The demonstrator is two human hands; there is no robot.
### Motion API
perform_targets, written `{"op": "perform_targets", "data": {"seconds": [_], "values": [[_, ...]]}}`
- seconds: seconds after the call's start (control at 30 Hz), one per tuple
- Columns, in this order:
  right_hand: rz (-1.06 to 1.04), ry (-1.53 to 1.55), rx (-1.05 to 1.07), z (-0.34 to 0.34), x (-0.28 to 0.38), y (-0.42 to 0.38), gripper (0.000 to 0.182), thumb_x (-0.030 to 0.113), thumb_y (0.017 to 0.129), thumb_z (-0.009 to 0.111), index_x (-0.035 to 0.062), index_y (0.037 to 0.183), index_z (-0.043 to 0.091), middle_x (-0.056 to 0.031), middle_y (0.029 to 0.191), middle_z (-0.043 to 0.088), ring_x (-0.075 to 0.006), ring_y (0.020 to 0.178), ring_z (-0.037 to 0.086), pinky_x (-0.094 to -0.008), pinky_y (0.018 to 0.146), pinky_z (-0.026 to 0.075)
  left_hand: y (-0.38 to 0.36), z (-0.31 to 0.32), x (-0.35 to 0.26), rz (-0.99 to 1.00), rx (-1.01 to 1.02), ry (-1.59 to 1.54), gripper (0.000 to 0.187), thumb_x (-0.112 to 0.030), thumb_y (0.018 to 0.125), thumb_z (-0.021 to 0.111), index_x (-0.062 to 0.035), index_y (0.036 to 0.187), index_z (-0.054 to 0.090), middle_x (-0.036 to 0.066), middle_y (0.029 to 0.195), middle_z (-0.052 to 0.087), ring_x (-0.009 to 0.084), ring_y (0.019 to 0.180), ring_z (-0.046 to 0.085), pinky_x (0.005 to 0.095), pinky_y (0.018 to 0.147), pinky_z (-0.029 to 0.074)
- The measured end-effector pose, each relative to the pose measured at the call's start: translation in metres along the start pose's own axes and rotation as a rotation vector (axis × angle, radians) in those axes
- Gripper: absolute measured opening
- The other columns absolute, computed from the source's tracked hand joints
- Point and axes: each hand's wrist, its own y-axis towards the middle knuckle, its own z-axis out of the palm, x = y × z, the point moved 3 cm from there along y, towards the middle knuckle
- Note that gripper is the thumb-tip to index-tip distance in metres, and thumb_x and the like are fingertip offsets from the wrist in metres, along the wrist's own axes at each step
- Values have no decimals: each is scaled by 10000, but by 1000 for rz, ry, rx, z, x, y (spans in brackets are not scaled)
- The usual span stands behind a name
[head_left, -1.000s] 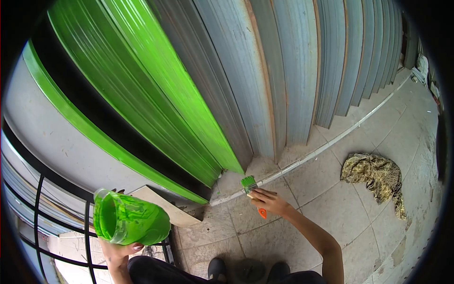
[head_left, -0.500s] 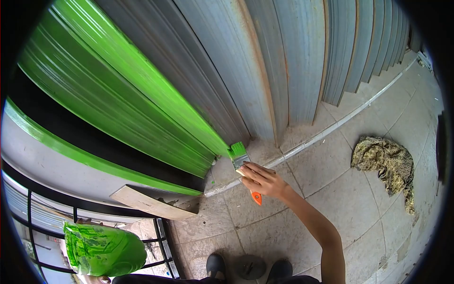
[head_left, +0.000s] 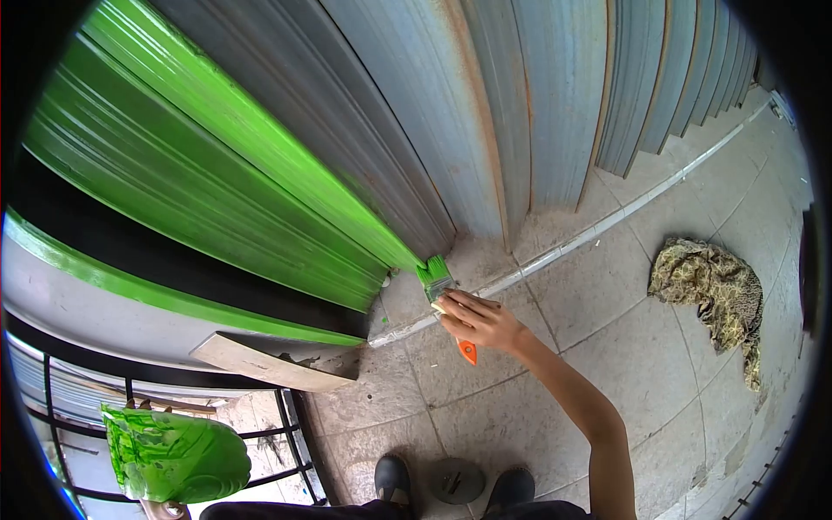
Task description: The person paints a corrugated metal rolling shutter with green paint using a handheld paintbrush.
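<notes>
My right hand is closed around a paintbrush with an orange-tipped handle. Its bristles are coated green and touch the bottom end of a bright green strip on the folded metal shutter, just above the floor. At the lower left, my left hand grips a clear plastic paint container smeared with green paint. Only some fingertips and the thumb of that hand show around it; the rest is hidden behind the container.
Unpainted grey shutter folds run to the right. A thin flat board leans at the left above a black metal grille. A dirty patterned rag lies on the tiled floor. A floor track crosses behind it.
The brush has shifted slightly at the strip's bottom edge, its bristles now pressed and splayed there. The paint container sits a little further left in view, and the whole view has shifted slightly.
</notes>
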Motion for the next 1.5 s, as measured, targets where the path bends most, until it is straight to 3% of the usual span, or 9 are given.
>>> {"op": "perform_targets", "data": {"seconds": [0.2, 0.37, 0.57, 0.7, 0.8, 1.1, 1.2, 1.4, 1.5], "values": [[57, -23, 8, 10, 14, -20, 156, 192, 824, 706, 121, 872, 576, -63, 1229, 574, -202, 1109, 622, -268, 916, 580, -4, -28, 6, -66, -173, -75, 696, -206, 770, 731, -56, 1376, 422, 118, 1285, 524, 282, 1168, 522, 432, 1003, 418], [40, 1, 162, 30, 15, -55, 169, 195, 822, 708, 129, 875, 562, -57, 1270, 561, -192, 1116, 621, -269, 901, 588, -2, 17, -8, -19, -34, 33, 811, -287, 703, 789, -58, 1384, 413, 125, 1277, 520, 290, 1150, 531, 433, 977, 443], [81, -60, -96, 1, 5, -1, 160, 205, 852, 691, 130, 890, 555, -66, 1288, 554, -186, 1125, 617, -266, 914, 581, -6, 7, -6, -28, -123, 62, 935, -334, 620, 836, -52, 1397, 400, 132, 1271, 518, 299, 1145, 532, 435, 958, 461], [88, -12, 34, 14, 18, -20, 158, 204, 860, 688, 126, 913, 561, -77, 1262, 560, -197, 1122, 619, -274, 947, 564, -5, 18, -9, -31, -63, 57, 912, -318, 637, 827, -55, 1399, 400, 131, 1277, 515, 298, 1152, 531, 438, 963, 460], [78, 32, 163, 24, 21, -36, 161, 203, 854, 691, 125, 914, 564, -75, 1241, 569, -201, 1121, 618, -282, 955, 560, -7, -6, -5, -78, -229, -21, 906, -303, 641, 827, -61, 1403, 399, 131, 1288, 510, 304, 1164, 526, 442, 976, 456], [41, -13, -295, -46, 2, 86, 183, 169, 780, 753, 137, 921, 641, -88, 1284, 588, -196, 1129, 625, -286, 923, 579, -13, -16, 0, -4, -107, -28, 894, -269, 650, 818, -75, 1413, 395, 125, 1311, 499, 307, 1189, 507, 453, 990, 445], [39, -17, -238, -35, 1, 73, 192, 168, 781, 752, 136, 930, 636, -89, 1293, 579, -201, 1134, 621, -284, 919, 580, -14, -35, 5, -65, -301, -114, 907, -272, 638, 824, -80, 1414, 396, 131, 1318, 492, 314, 1199, 497, 464, 1002, 431], [36, 50, 199, 13, 15, -20, 181, 172, 818, 714, 108, 942, 599, -104, 1225, 588, -217, 1124, 618, -279, 964, 550, -16, -7, -4, 20, -65, 2, 925, -270, 629, 825, -63, 1417, 387, 135, 1322, 486, 323, 1199, 494, 477, 992, 436], [-26, 19, 236, 17, 11, -22, 146, 145, 825, 699, 99, 911, 590, -94, 1194, 596, -217, 1112, 623, -277, 946, 560, -16, -18, 0, 22, -133, -6, 927, -275, 629, 820, -53, 1416, 385, 136, 1317, 488, 326, 1182, 508, 469, 973, 452]]}}
